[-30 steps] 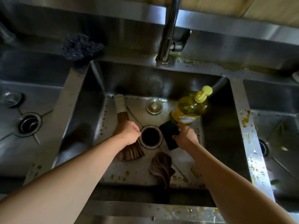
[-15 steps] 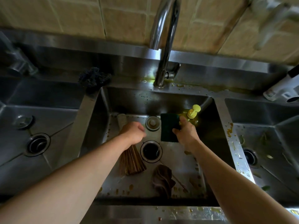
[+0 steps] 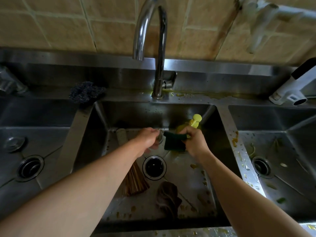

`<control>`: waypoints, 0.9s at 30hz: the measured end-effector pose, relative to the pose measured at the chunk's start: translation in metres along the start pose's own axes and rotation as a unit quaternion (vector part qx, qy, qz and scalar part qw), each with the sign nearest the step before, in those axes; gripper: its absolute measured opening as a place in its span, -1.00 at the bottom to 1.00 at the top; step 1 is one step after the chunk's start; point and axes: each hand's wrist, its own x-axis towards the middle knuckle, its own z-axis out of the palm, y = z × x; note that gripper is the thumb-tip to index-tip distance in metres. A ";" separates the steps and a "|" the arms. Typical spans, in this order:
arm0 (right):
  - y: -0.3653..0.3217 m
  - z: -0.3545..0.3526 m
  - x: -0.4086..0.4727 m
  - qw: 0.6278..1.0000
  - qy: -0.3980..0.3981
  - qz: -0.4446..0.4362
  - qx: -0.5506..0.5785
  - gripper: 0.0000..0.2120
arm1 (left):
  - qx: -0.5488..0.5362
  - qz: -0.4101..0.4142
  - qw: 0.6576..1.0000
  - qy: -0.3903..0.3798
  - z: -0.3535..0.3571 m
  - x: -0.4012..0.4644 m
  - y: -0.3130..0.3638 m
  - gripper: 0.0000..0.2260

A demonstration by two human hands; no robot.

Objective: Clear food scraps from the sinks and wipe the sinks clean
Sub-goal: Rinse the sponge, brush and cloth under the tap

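Note:
In the middle sink (image 3: pixel 220 134), my right hand (image 3: pixel 195 141) grips a dark green sponge (image 3: pixel 174 142) just in front of a yellow pump soap bottle (image 3: pixel 195 119). My left hand (image 3: pixel 147 139) reaches to the back of the basin, its fingers curled over a round metal drain plug (image 3: pixel 160 136) that is mostly hidden. A bamboo brush (image 3: pixel 136 183) lies on the sink floor under my left forearm. A crumpled brown cloth (image 3: pixel 168 197) lies in front of the open drain (image 3: pixel 154 167). Yellowish food scraps (image 3: pixel 194 165) dot the floor and the right divider (image 3: pixel 236 139).
The faucet (image 3: pixel 159 48) arches over the middle sink. A dark steel scourer (image 3: pixel 86 93) sits on the back-left ledge. The left sink (image 3: pixel 30 168) has a drain and a loose plug. Scraps litter the right sink (image 3: pixel 283 165). A white device (image 3: pixel 294 89) lies at back right.
My left hand has let go of the brush and moved right and back onto the drain plug. My right hand lifted the sponge toward the soap bottle. The view tilted up.

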 end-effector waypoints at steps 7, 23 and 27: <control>0.009 0.008 0.003 0.998 0.006 -0.048 -0.030 -0.49 | -0.061 -0.057 0.995 -0.055 0.009 0.014 -0.007 -0.81; 0.009 -0.004 0.000 0.948 -0.131 0.120 0.263 -0.75 | 0.005 0.033 0.999 0.001 0.013 0.007 -0.007 -0.80; 0.016 -0.002 0.003 0.951 -0.179 0.108 0.228 -0.85 | 0.072 0.084 0.993 0.044 0.015 0.005 -0.001 -0.80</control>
